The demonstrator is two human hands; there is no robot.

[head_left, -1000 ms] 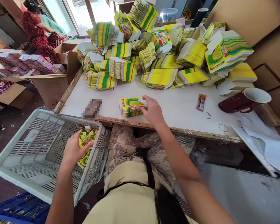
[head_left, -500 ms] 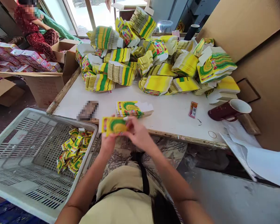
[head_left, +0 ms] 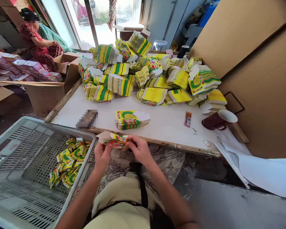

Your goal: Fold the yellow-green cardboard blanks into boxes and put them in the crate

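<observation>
Ctr. of frame, approx. at front edge of worktop (head_left: 162, 127): one printed carton (head_left: 116, 141) was held up between both hands, L. hand (head_left: 102, 156) at its pale open end, R. hand (head_left: 140, 149) at the opp. end. Fingers of both were drawn narrow, pinching the carton; it looked part-formed, end flap not yet shut. Completed qty., as far as visible: a loose heap of small yellow packs (head_left: 71, 162) in the grey crate (head_left: 62, 128), lower L. of frame, covering only pt. of its base. Outstanding: one flat stack (head_left: 131, 121) just beyond the hands, plus numerous bundles (head_left: 121, 84) piled across upper ctr. Est.: much more unformed than formed. Exact count n/a.
</observation>
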